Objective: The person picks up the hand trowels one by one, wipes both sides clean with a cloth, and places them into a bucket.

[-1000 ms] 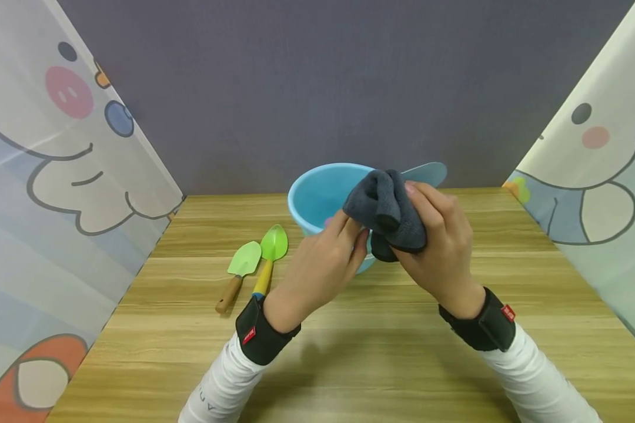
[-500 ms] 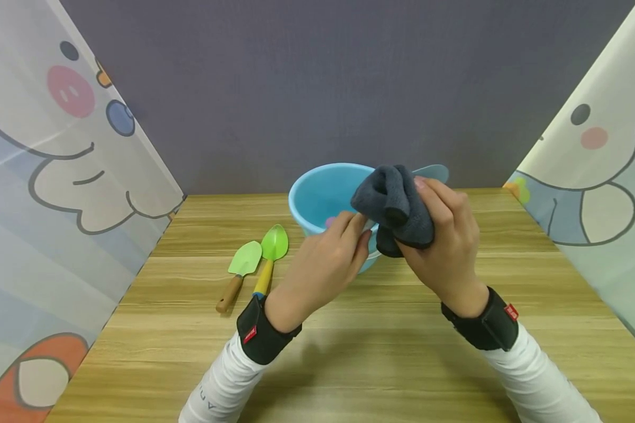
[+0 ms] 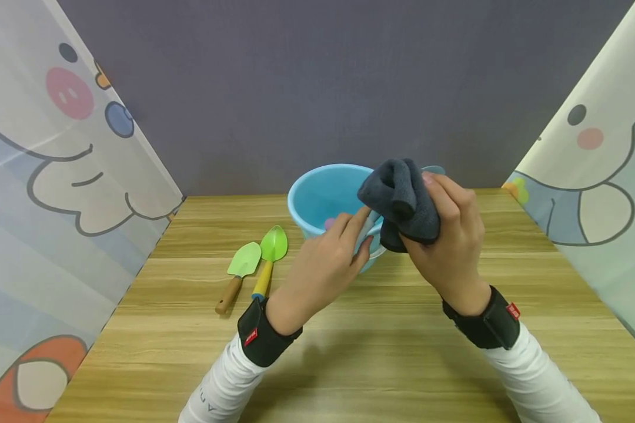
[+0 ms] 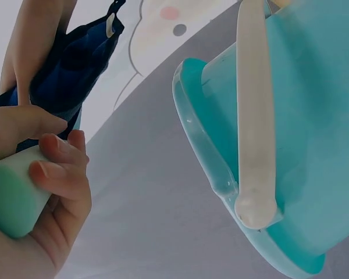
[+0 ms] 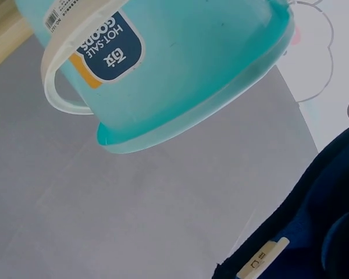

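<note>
Dark-grey cloth (image 3: 402,202) is gripped by right hand (image 3: 452,241), pale-blue tool handle (image 3: 367,227) by left hand (image 3: 325,252); handle could be twisted free if cloth is dragged hard.

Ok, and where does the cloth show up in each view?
Head: the cloth is just right of centre, held in the right hand.
Left wrist: the cloth is at upper left.
Right wrist: the cloth fills the lower right corner.
Shared landmark: the blue bucket, visible in all three.
</note>
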Tool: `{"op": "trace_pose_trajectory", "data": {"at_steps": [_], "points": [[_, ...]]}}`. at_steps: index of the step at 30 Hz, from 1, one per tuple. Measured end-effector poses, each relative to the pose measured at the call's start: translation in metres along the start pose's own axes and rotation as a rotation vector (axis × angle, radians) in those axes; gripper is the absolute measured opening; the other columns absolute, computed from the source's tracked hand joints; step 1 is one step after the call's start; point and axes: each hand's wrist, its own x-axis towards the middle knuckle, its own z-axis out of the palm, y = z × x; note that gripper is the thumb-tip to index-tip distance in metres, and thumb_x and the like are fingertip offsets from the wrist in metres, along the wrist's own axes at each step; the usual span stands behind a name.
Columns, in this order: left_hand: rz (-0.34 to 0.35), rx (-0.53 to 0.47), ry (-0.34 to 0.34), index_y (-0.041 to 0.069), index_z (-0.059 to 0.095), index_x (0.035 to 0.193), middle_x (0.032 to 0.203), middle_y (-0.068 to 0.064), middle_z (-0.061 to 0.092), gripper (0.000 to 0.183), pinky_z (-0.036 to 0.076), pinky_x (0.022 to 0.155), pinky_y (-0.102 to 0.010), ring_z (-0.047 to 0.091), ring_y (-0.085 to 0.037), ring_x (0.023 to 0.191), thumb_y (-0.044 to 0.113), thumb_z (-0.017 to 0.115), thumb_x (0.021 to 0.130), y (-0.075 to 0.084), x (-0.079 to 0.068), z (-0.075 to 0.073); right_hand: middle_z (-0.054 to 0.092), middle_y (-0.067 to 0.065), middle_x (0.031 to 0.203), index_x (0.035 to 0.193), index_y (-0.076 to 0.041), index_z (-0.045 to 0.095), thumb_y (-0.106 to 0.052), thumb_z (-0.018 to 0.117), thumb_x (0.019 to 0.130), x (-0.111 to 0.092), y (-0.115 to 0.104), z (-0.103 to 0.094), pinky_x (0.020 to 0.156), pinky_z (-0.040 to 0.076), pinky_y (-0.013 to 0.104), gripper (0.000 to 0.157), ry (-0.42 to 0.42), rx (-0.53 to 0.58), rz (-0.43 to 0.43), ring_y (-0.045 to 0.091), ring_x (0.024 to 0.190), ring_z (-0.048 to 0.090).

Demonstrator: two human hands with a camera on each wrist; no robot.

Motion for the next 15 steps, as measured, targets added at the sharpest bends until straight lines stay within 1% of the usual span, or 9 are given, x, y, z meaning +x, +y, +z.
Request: {"op": "trace_pose_trajectory", "data": {"at_steps": [4,7,11,15], "points": [[-0.018,0.01,-0.006,0.001,0.06,0.129,0.093,-0.007,0.07,0.04,0.047,0.036,-0.026,0.059,-0.013,0.058,0.016,0.06,0.091,-0.0002,0.0004,0.0,0.064,0.023,0.108,0.117,-0.002,0.058,-0.004,0.074,0.072,0.0014,0.0019,-0.0002,0.077,0.049,0.056,0.047,0.012,-0.016,0.016,0.044,0.088,0.056],[-0.049,0.0,-0.015,0.002,0.06,0.129,0.094,-0.008,0.071,0.04,0.049,0.039,-0.027,0.062,-0.014,0.065,0.016,0.06,0.092,-0.0004,0.0005,-0.0002,0.064,0.024,0.109,0.116,-0.001,0.058,-0.005,0.073,0.074,0.0021,0.0037,-0.0006,0.079,0.049,0.057,0.046,0.004,-0.025,0.035,0.043,0.092,0.057],[-0.116,-0.049,-0.032,0.003,0.06,0.128,0.099,-0.01,0.072,0.039,0.054,0.045,-0.028,0.066,-0.016,0.071,0.016,0.062,0.091,-0.0012,0.0004,-0.0003,0.063,0.026,0.111,0.118,0.0,0.058,-0.006,0.072,0.076,0.0031,0.007,-0.0017,0.082,0.049,0.057,0.045,-0.031,-0.043,0.072,0.042,0.097,0.057],[-0.192,-0.116,-0.045,0.001,0.058,0.125,0.103,-0.012,0.074,0.037,0.056,0.049,-0.03,0.067,-0.017,0.069,0.015,0.063,0.09,-0.0034,0.0012,0.0001,0.063,0.027,0.112,0.119,-0.001,0.057,-0.006,0.069,0.077,0.0051,0.0103,-0.0019,0.084,0.048,0.057,0.043,-0.051,-0.054,0.106,0.042,0.099,0.057]]}}
